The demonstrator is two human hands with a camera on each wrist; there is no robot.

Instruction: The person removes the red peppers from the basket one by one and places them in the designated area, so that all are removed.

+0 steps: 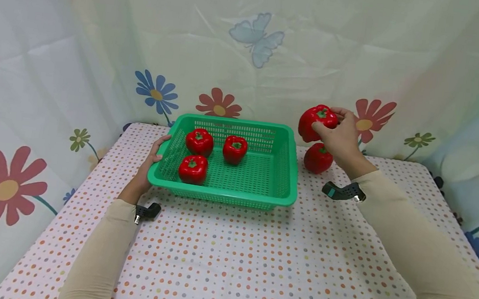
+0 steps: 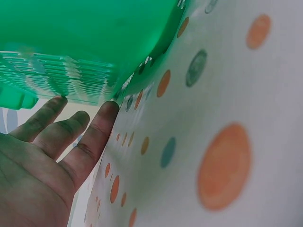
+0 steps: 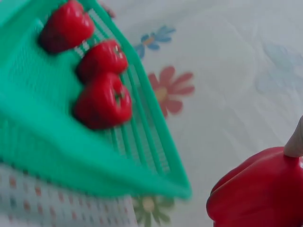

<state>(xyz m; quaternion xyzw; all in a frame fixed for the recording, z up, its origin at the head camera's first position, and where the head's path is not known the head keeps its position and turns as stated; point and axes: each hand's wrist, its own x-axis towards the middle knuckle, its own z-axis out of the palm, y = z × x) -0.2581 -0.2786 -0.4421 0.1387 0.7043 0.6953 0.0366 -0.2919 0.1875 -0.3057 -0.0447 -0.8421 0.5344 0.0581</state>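
A green plastic basket (image 1: 221, 193) stands on the table with three red bell peppers inside: one (image 1: 199, 142) at the back left, another (image 1: 193, 169) at the front left and a third (image 1: 235, 150) near the middle. My left hand (image 1: 145, 168) rests against the basket's left side; in the left wrist view its fingers (image 2: 87, 146) are fairly straight, their tips at the slotted wall. To the right of the basket, my right hand (image 1: 341, 139) holds up a red bell pepper (image 1: 311, 123) between thumb and fingers. Below it, another bell pepper (image 1: 318, 159) sits on the table.
A dotted cloth (image 1: 226, 261) covers the table, stretching in front of the basket and to its right. Behind hangs a curtain (image 1: 303, 53) printed with flowers and a butterfly, close to the table's back edge. Dark wrist straps (image 1: 345, 191) sit on both arms.
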